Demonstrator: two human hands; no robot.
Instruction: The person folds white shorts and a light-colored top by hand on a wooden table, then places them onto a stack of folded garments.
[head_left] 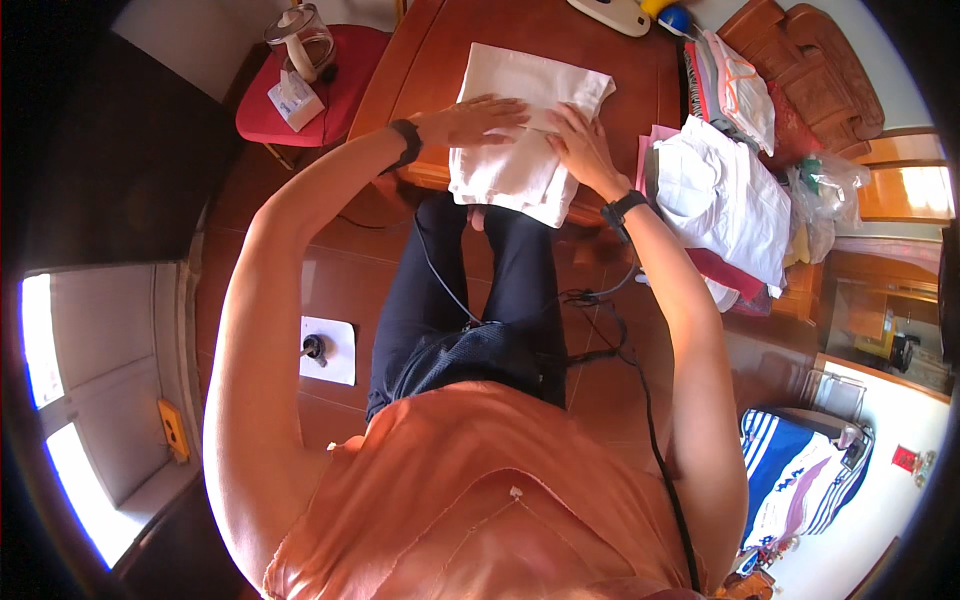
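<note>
A white folded garment (530,75) lies on the reddish-brown wooden table (430,60) in front of me, its near edge reaching over the table's front edge. My left hand (487,121) rests flat on the left part of the cloth, fingers stretched to the right. On the right part lies my right hand (583,145), its fingers spread and pointing up and to the left. Both palms press on the fabric, and neither hand grips it. What exact kind of garment it is cannot be made out.
Right of the table, white clothes (720,200) and a folded pile (735,90) lie heaped beside a carved wooden chair back (800,60). At upper left, a red stool (350,60) bears a glass pot (303,45) and a tissue box (295,100). Black cables (625,345) hang by my right side.
</note>
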